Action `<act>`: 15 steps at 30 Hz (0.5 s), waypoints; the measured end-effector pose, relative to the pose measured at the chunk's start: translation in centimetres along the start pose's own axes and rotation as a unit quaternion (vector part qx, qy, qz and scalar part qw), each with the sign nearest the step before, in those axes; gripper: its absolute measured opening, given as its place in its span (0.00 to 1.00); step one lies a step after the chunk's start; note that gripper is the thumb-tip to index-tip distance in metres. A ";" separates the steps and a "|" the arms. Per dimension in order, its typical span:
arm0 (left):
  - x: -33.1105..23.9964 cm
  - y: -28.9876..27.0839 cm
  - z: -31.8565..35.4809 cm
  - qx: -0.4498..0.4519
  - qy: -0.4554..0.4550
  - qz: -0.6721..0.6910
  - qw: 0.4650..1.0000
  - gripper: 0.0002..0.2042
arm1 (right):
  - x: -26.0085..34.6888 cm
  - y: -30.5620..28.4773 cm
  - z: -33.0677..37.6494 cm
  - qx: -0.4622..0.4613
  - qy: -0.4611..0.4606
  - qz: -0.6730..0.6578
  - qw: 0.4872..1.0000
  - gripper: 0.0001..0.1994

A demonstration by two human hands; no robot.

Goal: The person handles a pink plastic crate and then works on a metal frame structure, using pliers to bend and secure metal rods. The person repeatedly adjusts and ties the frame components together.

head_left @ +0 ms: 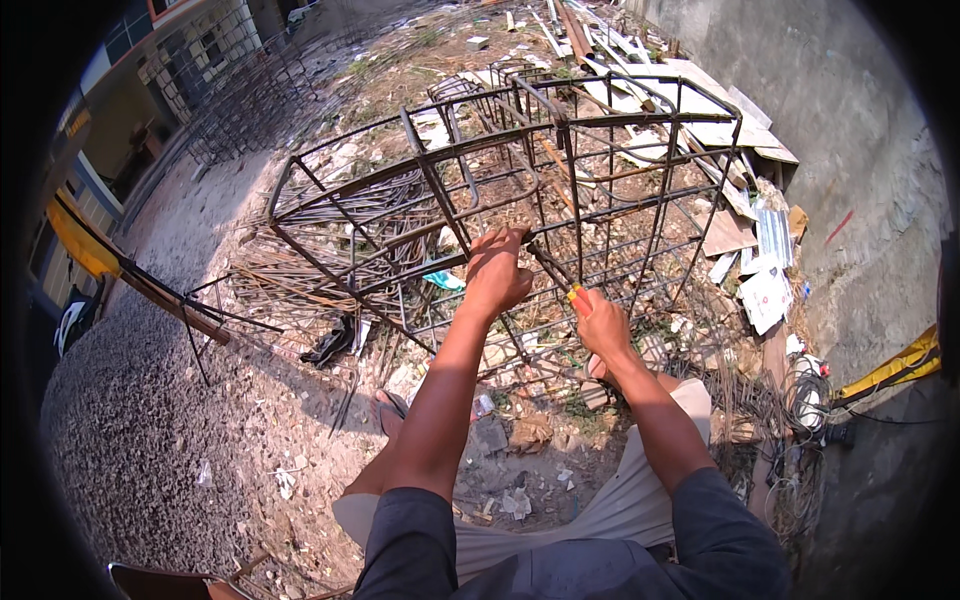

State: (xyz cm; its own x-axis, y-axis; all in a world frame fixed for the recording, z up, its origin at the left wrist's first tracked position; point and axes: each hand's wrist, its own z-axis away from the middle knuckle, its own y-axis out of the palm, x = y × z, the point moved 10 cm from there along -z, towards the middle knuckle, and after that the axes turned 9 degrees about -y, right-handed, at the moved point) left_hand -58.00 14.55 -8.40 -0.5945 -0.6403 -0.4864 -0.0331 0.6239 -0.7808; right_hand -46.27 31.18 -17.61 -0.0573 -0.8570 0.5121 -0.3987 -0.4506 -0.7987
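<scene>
In front of me stands a cage of dark steel rebar [490,140], made of long bars crossed by bent stirrups. My left hand [497,275] is closed around a bar at its near side; the fingertips are partly hidden. Just right of it, my right hand [605,328] grips pincers [556,268] by their red-and-yellow handle. Their dark metal end reaches up and left to the bars beside my left fingers. Whether the jaws bite on wire there is too small to tell.
Loose rods [320,250] lie in a heap behind the cage's left part. A gravel pile [140,430] slopes at left. Boards and scrap [740,140] lie along the concrete wall [850,200] at right. Tangled wire [790,400] lies near my right. Rubble covers the ground at my feet.
</scene>
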 end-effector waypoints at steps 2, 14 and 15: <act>-0.4 0.0 0.1 -0.003 0.011 0.007 1.000 0.32 | -0.8 0.9 0.0 0.005 -0.004 -0.038 0.999 0.11; -0.3 0.1 0.2 -0.009 0.054 0.023 0.998 0.29 | 2.4 11.1 5.9 0.240 0.201 -0.738 0.598 0.32; -0.8 -0.1 0.1 -0.023 0.065 0.020 0.997 0.29 | 0.8 11.2 5.7 0.194 0.202 -0.677 0.680 0.33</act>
State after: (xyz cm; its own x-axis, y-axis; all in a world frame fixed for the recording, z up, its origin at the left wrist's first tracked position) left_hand -57.44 14.97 -8.01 -0.6947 -0.5533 -0.4596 -0.0429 0.6698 -0.7413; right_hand -45.58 24.01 -27.91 -0.1568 0.5138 0.8435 -0.0692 -0.8577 0.5096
